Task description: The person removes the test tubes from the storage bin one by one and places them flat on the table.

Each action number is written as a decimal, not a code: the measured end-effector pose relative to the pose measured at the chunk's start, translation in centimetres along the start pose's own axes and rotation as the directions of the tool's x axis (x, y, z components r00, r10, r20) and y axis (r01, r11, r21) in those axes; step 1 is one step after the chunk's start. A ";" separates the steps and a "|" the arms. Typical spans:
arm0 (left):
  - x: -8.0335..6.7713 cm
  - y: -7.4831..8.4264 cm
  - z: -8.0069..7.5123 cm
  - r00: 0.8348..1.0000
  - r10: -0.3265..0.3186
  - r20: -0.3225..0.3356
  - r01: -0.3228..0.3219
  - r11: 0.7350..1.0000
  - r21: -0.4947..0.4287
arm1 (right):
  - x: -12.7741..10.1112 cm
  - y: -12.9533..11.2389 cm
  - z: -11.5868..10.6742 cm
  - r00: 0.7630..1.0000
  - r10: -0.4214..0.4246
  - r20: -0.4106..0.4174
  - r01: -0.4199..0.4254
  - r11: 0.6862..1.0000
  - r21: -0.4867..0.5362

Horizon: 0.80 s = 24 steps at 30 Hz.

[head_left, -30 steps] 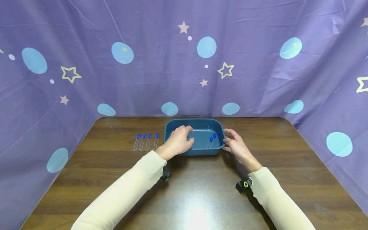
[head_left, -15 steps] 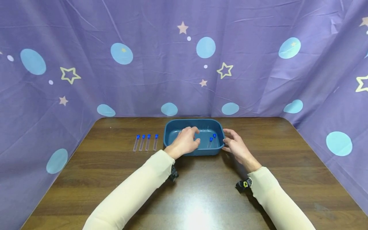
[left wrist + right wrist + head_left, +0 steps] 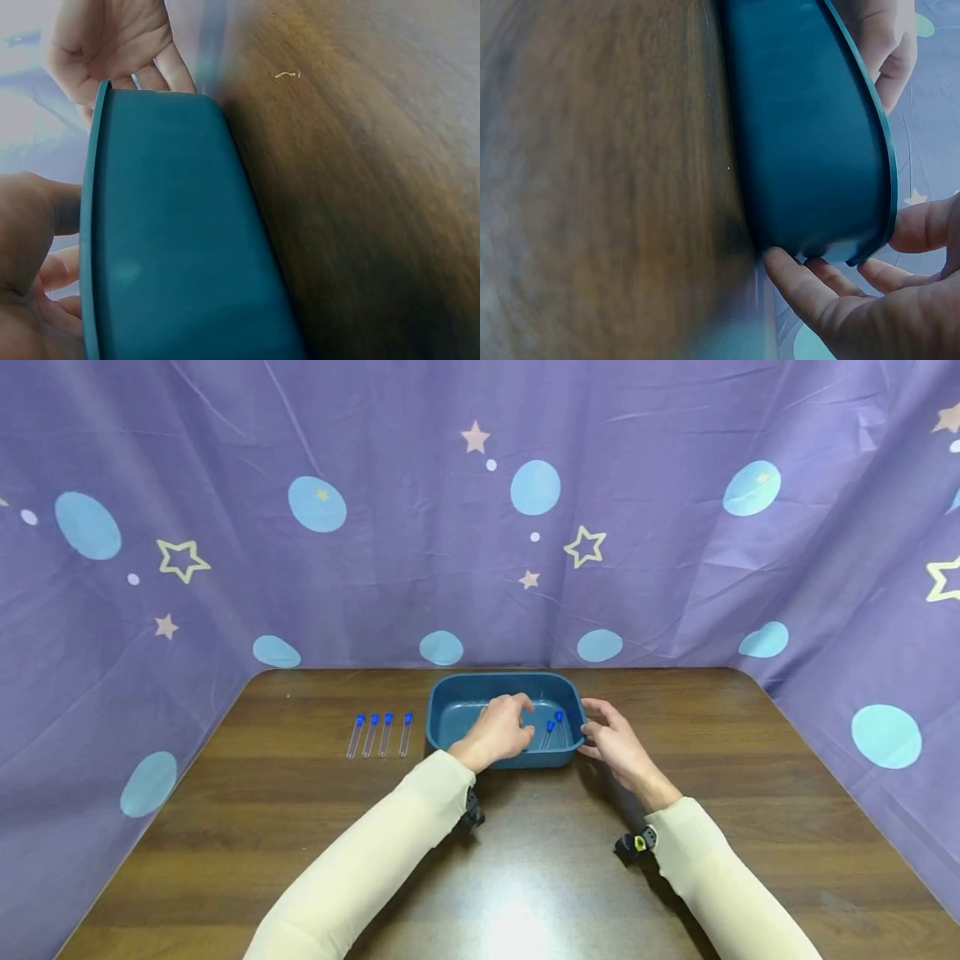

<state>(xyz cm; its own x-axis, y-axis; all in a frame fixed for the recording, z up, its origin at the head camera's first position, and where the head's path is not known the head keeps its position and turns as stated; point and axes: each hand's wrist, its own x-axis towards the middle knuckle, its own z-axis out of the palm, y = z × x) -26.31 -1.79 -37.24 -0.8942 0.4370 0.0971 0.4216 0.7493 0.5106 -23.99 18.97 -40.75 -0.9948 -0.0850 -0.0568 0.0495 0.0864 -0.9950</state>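
A blue plastic basin [image 3: 457,758] stands at the back of the table. My left hand [image 3: 501,727] reaches over its front rim, fingers loosely bent with nothing visible between thumb and fingertips. In the left wrist view, this left hand [image 3: 30,255] is just beyond the rim. My right hand [image 3: 617,745] holds the basin's right end. In the right wrist view, the thumb of the right hand [image 3: 877,300] lies at the rim while its fingertips touch the outer wall. Inside the basin, two clear test tubes [image 3: 559,725] with blue caps lean side by side near the right end.
Left of the basin, several more blue-capped test tubes [image 3: 384,737] lie in a row on the brown wooden table [image 3: 300,810]. A purple curtain [image 3: 390,568] hangs right behind the table's back edge.
My left hand has moved right across the basin, toward the two tubes inside. The right hand stays at the basin's right end, and the tubes lie where they were.
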 end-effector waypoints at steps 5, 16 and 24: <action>0.5 0.1 0.5 1.000 -0.012 -0.012 0.012 1.000 -0.012 | 0.1 0.1 0.1 1.000 -0.010 0.003 0.010 1.000 0.007; 2.0 0.5 1.6 0.998 -0.057 0.018 0.056 0.998 0.031 | 0.2 0.3 -0.1 1.000 -0.001 0.005 0.001 1.000 -0.002; 2.6 0.8 1.8 0.992 -0.106 0.074 0.104 0.994 0.027 | 0.0 0.1 -0.1 1.000 -0.002 0.011 0.002 1.000 -0.017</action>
<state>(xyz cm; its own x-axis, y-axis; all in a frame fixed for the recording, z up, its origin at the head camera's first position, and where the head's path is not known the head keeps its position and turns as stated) -28.07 0.85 -38.10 -0.9202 0.3909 -0.0214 0.3300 0.8039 0.4949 -23.98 19.09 -40.88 -0.9938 -0.0956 -0.0561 0.0461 0.1031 -0.9936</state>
